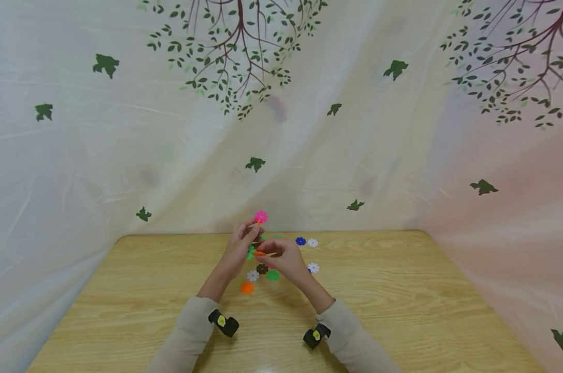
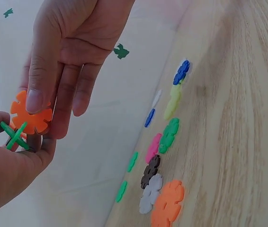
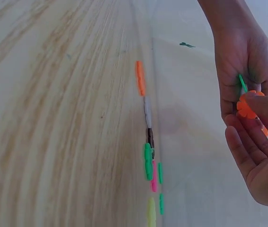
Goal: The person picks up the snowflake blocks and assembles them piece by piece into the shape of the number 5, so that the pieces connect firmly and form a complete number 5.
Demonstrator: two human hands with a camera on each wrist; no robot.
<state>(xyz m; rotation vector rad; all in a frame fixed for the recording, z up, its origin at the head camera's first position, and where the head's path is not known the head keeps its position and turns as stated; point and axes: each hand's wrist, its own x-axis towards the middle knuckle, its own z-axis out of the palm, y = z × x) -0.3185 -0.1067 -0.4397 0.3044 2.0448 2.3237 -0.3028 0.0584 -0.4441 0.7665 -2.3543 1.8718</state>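
Note:
My left hand (image 1: 237,249) grips a joined cluster of plastic snowflake discs above the table. A pink disc (image 1: 261,216) stands up at its top, and crossed green discs (image 2: 14,135) show near the fingers in the left wrist view. My right hand (image 1: 286,257) pinches an orange disc (image 2: 40,120) between thumb and fingers, close against the cluster. Whether this disc is slotted into the green ones cannot be told. Fingers hide part of the cluster.
Loose discs lie on the wooden table (image 1: 379,290) below and behind the hands: orange (image 1: 247,287), grey (image 1: 252,276), brown (image 1: 262,269), green (image 1: 272,275), blue (image 1: 300,241), white (image 1: 313,268) and others. A printed curtain (image 1: 193,171) hangs behind the table's far edge.

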